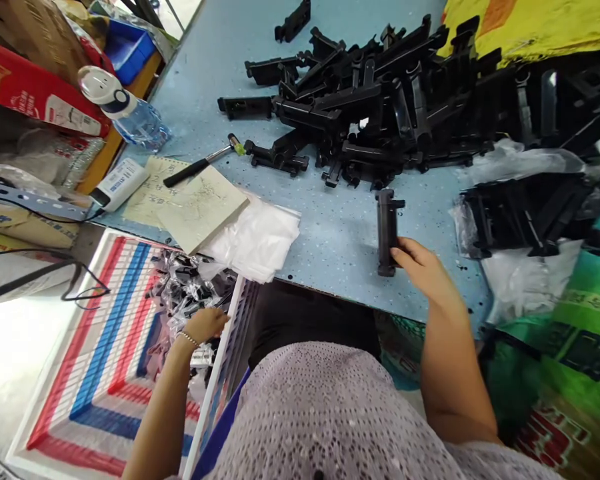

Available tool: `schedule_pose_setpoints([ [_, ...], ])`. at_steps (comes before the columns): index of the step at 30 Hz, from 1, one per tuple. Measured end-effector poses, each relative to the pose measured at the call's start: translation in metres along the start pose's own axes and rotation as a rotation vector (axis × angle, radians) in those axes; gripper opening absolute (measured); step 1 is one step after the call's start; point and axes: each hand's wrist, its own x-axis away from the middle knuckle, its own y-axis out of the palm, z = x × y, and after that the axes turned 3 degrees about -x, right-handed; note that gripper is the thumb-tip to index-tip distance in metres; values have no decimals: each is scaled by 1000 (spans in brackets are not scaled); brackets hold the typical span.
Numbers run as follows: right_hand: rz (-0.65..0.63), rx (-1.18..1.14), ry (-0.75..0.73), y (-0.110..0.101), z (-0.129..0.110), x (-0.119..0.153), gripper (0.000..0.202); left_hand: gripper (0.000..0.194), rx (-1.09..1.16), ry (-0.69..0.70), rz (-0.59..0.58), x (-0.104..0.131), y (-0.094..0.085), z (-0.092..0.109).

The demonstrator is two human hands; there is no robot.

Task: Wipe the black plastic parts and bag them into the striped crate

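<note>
Your left hand [207, 325] is inside the striped basket [100, 333], over bagged parts [180, 283]; whether its fingers are apart or together cannot be determined. Your right hand [423, 270] has its fingers clamped on the near end of a black part [387, 230], located near the front edge of the tabletop [330, 247]. To its left, white bags [265, 233] lie partly under a pad [203, 207]. Beyond, a hammer [200, 165] lies with its head near the pile [360, 100] of black parts.

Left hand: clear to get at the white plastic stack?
Likely yes: the left hand is nearby at the basket, and the white plastic stack overhangs the table, only partly under a paper pad.
</note>
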Motion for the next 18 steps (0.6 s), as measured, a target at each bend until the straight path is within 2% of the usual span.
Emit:
schedule_pose_setpoints([
  [2,-54,-309,-19,28,-17,-5,35,36,90,128,90,-13,-17,43],
  [3,-97,-446,-11,43,-27,-7,36,35,124,219,206,-23,-21,68],
  [5,-191,-659,11,69,-44,-11,35,31,67,372,523,-48,-21,116],
  [6,-227,-726,19,79,-52,-12,35,27,-5,387,616,-62,-19,134],
  [7,-256,-769,26,87,-58,-12,34,23,-67,382,652,-76,-17,146],
  [9,-300,-818,43,94,-67,-12,33,15,-108,348,618,-100,-16,153],
  [11,-357,-877,67,96,-73,-11,34,14,5,334,528,-113,-21,143],
  [15,-531,-1063,89,109,-92,-18,35,19,421,278,358,-119,-36,117],
  [18,-649,-1165,122,136,-107,-31,35,17,635,208,332,-118,-39,115],
])
